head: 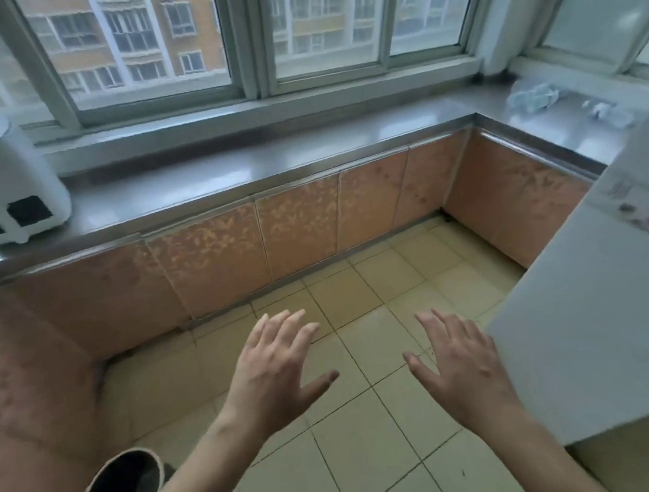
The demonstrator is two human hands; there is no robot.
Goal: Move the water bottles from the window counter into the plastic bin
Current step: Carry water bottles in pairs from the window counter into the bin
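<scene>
both hands are held out over the tiled floor (367, 417), palms down, well short of the bench (270, 164). the left hand (274, 370) has its fingers straight and slightly spread, released, holding nothing and touching nothing. the right hand (464, 366) is likewise flat and released, with nothing in it, just beside the edge of a white appliance (593, 321) on the right. a round dark bin (121, 491) with a pale rim stands on the floor at lower left, near the left forearm. the floor between the hands and the cabinet doors (298, 232) is open. the bench runs under the window (244, 38) and turns a corner at right. on that far right section lie crumpled clear plastic items (532, 95), possibly bottles; blur prevents confirmation. a white air fryer (3, 181) sits at the bench's left end.
</scene>
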